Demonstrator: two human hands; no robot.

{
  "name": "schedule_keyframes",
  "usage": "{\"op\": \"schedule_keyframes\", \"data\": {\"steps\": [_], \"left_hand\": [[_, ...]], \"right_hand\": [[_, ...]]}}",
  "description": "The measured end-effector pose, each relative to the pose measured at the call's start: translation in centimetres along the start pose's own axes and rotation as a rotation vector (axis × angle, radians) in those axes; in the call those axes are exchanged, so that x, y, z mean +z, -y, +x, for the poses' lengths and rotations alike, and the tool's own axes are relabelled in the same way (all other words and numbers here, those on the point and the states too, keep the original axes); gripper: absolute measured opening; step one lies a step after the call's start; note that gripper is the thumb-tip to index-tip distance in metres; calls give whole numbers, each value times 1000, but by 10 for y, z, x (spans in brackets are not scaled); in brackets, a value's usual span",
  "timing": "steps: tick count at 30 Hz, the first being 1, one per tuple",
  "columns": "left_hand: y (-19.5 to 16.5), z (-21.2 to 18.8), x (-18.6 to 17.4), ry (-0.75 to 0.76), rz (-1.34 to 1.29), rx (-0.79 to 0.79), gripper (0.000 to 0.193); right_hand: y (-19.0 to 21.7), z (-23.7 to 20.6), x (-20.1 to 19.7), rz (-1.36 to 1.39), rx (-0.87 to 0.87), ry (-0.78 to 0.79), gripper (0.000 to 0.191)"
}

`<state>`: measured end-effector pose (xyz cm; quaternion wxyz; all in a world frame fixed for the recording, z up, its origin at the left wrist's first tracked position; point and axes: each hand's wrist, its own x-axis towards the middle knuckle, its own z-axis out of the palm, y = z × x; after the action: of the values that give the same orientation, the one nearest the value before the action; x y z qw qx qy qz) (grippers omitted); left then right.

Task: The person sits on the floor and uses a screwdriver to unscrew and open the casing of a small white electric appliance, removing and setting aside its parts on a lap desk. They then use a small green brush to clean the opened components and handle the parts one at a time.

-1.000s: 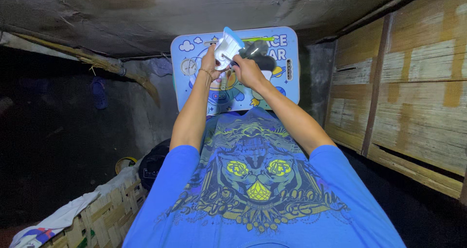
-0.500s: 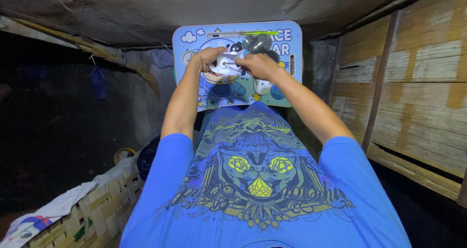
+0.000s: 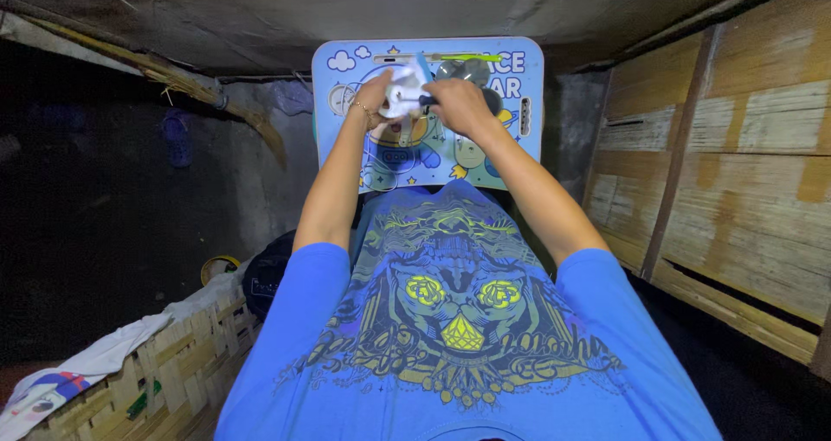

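Both hands meet over the blue bench (image 3: 519, 160): left hand (image 3: 376, 95) fingers pinch the white gadget (image 3: 403, 90), right hand (image 3: 456, 103) fingers close on a dark tool (image 3: 426, 101); best kept steady, low.

A woven bamboo bench (image 3: 186, 367) stands left, wooden plank wall (image 3: 736, 181) right.

Small white object (image 3: 403, 90) — above blue table (image 3: 519, 138)
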<state>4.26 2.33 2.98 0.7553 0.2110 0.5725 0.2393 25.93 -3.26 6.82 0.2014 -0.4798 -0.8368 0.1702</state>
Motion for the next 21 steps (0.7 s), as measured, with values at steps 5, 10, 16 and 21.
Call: {"op": "schedule_keyframes", "data": {"steps": [5,10,16,21], "left_hand": [[10,-4,13,-31,-367,213,48],[22,2,33,1,-530,440,47],[25,-3,43,-51,-596,482,47],[21,-9,42,-27,-660,446,49]], "right_hand": [[-16,-9,31,527,489,-17,27],[-2,-11,65,1773,938,68,29],[18,-11,68,1315,927,-64,29],[19,-19,60,609,616,-212,34]]}}
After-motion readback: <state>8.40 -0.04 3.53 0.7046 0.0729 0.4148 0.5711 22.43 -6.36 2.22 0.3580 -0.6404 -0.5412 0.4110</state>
